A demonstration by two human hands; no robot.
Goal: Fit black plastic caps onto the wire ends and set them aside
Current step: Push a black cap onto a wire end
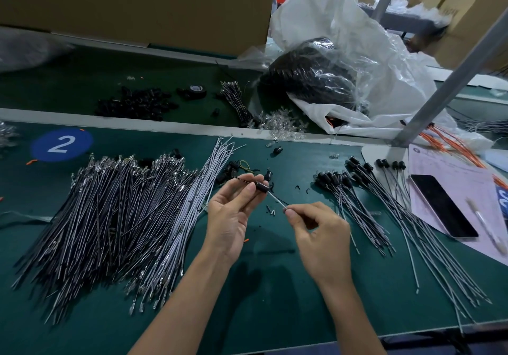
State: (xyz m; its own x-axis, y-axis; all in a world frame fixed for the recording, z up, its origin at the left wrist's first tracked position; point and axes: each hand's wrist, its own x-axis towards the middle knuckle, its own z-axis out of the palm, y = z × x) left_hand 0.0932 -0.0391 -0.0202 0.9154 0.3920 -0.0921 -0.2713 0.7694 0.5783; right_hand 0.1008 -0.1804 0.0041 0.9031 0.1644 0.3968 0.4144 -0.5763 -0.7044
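The left hand is holding a black plastic cap between thumb and fingertips just above the green table mat, palm turned up toward the camera. The fingertips are covering part of the cap. A thin wire is running from the cap down to the right hand, which is pinching it tightly between thumb and forefinger while the other fingers are curling underneath. How far the wire's end is sitting inside the cap is hidden by the cap itself. A dark strand is sticking out past the cap's far side, too fine to make out. To the left a big pile of bare wires is lying fanned across the mat, its lower ends blurring together. To the right the capped wires are lying set aside in a loose spread, their tails trailing toward the table's edge. A few loose caps are lying just beyond the hands. On the far belt a heap of black parts is sitting beside a roll of tape, and a crumpled plastic bag is wrapping a dark mass that cannot be identified. A phone is lying on a sheet of paper that is being cut off at the right edge.
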